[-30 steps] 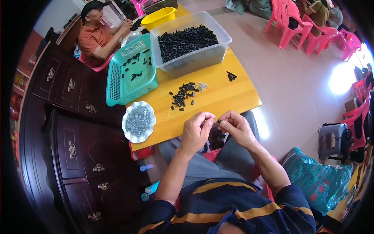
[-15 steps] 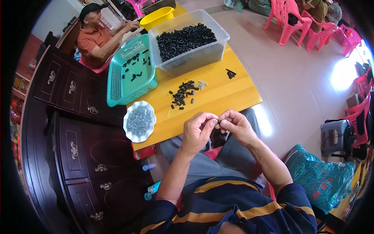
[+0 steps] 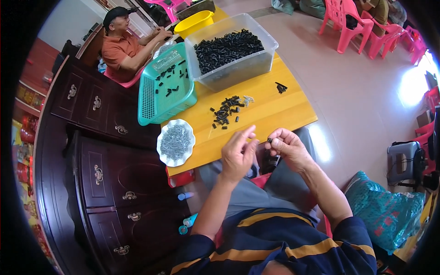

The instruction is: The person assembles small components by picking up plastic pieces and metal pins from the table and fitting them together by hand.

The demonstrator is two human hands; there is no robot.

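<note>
My right hand [image 3: 291, 149] pinches a small black tube-shaped piece [image 3: 269, 140] between thumb and fingers, above my lap at the table's near edge. To its left, my left hand [image 3: 239, 153] is apart from it, fingers spread and seemingly holding nothing. Ahead on the yellow table lies a loose pile of short black pieces [image 3: 224, 112], with a few small clear pieces [image 3: 248, 100] beside it. A white wavy-edged dish [image 3: 162, 156] full of small clear pieces stands left of my left hand. Several longer black pieces [image 3: 281, 87] lie together farther right.
A clear plastic bin [image 3: 238, 73] heaped with black pieces stands behind the pile. Left of it is a green basket [image 3: 167, 112], and behind, a yellow tub [image 3: 195, 23]. Across the table sits a person [image 3: 123, 48]. Dark drawers [image 3: 105, 178] flank the left; a teal bag [image 3: 385, 211] stands right.
My hands were together at the small black piece. The left hand has let go and opened away from it, while the right keeps its pinch. The whole view has shifted slightly.
</note>
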